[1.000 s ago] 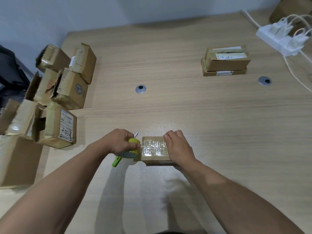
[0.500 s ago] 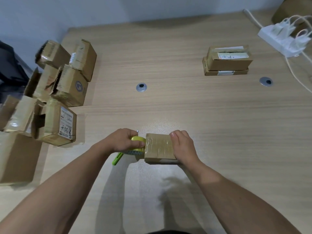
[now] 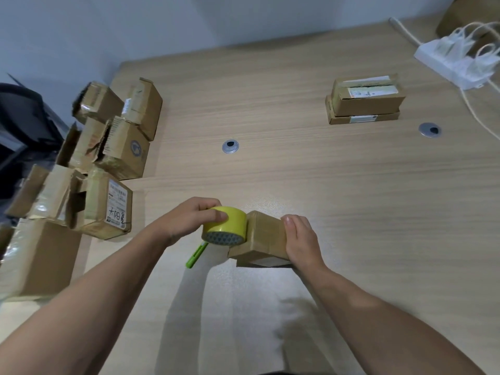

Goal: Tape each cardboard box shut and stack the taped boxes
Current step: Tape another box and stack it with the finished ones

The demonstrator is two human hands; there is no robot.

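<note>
It looks like an office: a wood-laminate surface (image 3: pixel 297 185) with metal cable grommets (image 3: pixel 230 146), a white power strip (image 3: pixel 446 67) full of plugs, a plain wall (image 3: pixel 189 20), and piled shipping boxes (image 3: pixel 121 155).

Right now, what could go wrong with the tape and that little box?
The box is tilted with only the right hand holding it, so a tug from the tape roll might make it slip or the tape go on crooked. The green tool lies right beside the roll, so the left hand could bump it.
</note>
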